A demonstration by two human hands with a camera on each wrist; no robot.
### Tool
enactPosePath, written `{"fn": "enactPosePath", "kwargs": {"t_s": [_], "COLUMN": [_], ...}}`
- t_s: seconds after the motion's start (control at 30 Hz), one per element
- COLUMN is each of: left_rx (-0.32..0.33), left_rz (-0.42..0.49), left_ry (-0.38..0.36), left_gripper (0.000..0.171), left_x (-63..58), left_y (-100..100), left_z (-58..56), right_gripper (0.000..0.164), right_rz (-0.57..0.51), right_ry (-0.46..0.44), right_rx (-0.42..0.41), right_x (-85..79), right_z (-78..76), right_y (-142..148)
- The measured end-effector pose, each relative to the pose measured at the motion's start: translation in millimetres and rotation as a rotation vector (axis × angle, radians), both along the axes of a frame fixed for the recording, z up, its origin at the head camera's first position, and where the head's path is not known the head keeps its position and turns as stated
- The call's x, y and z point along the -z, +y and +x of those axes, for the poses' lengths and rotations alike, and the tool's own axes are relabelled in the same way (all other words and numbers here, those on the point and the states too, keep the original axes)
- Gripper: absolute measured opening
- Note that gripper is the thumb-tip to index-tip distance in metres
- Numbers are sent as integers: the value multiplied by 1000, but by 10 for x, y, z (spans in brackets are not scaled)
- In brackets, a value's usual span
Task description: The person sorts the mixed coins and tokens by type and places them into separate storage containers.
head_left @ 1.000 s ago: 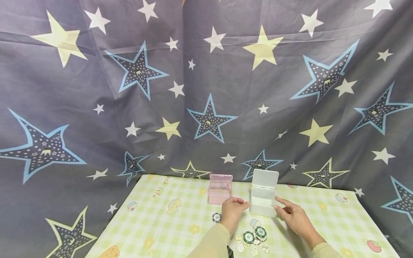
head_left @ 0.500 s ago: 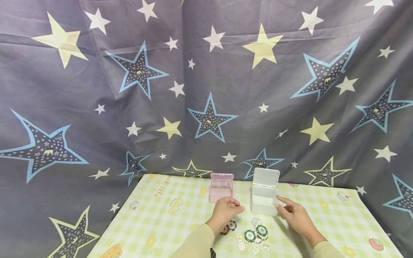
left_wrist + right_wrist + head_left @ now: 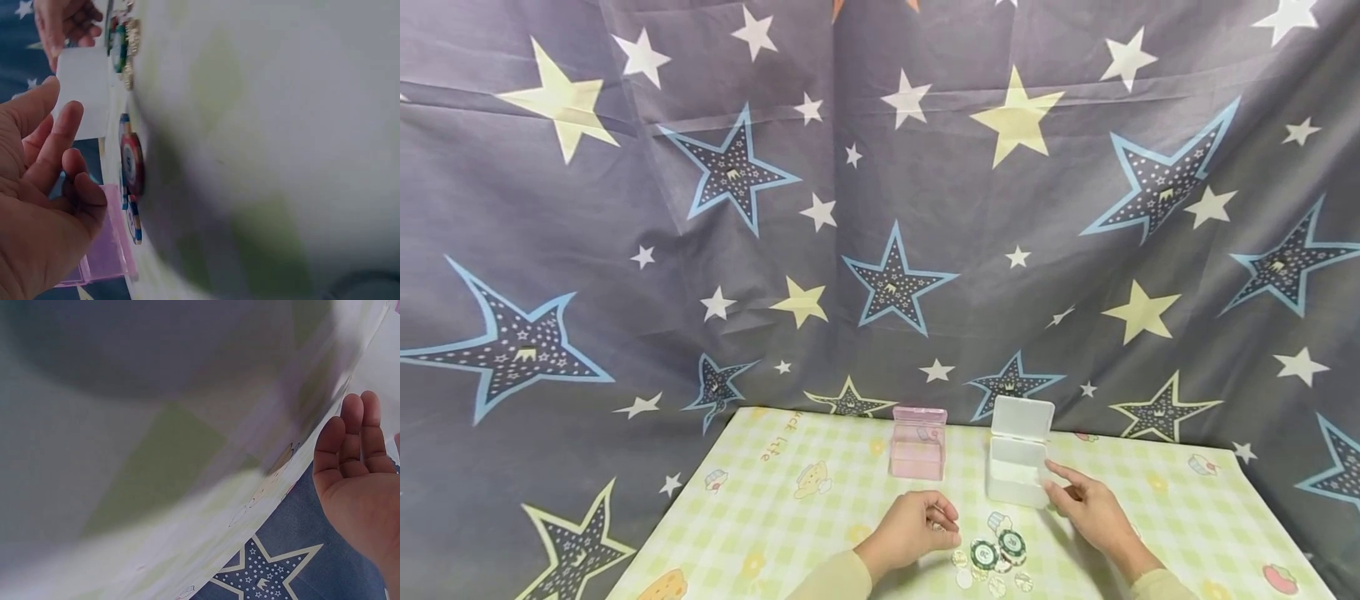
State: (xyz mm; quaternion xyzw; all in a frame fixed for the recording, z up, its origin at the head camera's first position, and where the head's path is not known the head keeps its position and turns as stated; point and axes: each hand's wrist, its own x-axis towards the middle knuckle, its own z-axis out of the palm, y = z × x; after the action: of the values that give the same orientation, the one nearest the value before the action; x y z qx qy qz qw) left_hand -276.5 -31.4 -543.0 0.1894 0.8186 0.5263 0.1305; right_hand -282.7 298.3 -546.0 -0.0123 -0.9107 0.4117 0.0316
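My left hand (image 3: 912, 533) is over the near part of the table with loosely bent fingers and nothing in them. Beneath it, the left wrist view shows a red poker chip (image 3: 132, 164) and blue-edged chips (image 3: 134, 219); the hand hides them in the head view. Fingers of my right hand (image 3: 1093, 512) touch the right side of a white box (image 3: 1017, 492), whose lid stands raised. Left of it is a pink see-through box (image 3: 917, 462), lid up as well. Green chips (image 3: 984, 554) lie in front of the white box, with gold coins (image 3: 996, 587) around them.
A green checked cloth (image 3: 820, 533) with printed cartoons covers the table. Behind it hangs a dark curtain (image 3: 790, 350) with stars, close to the table's far edge.
My left hand has drawn back from beside the white box toward the near left, now covering the chips that showed there. My right hand stays at the white box.
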Motion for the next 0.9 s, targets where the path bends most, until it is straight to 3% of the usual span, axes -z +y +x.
{"fn": "enactPosePath", "kwargs": {"t_s": [0.1,0.3,0.67,0.9], "left_rx": [61,105,114,126], "left_rz": [-17,-4,-204,-302], "left_ry": [48,25,164,295], "left_gripper": [23,24,27,27], "left_x": [35,91,174,206], "left_y": [-37,-90,-23,36], "left_z": [50,106,97,94], "right_gripper": [57,57,58,56], "right_rz": [3,-2,11,8], "right_ry": [-1,-15,-11,4], "right_rx": [8,4,1,-8], "right_x": [3,3,-21,-5], "right_z": [19,15,-18,-20], "right_y": [9,6,11,17]}}
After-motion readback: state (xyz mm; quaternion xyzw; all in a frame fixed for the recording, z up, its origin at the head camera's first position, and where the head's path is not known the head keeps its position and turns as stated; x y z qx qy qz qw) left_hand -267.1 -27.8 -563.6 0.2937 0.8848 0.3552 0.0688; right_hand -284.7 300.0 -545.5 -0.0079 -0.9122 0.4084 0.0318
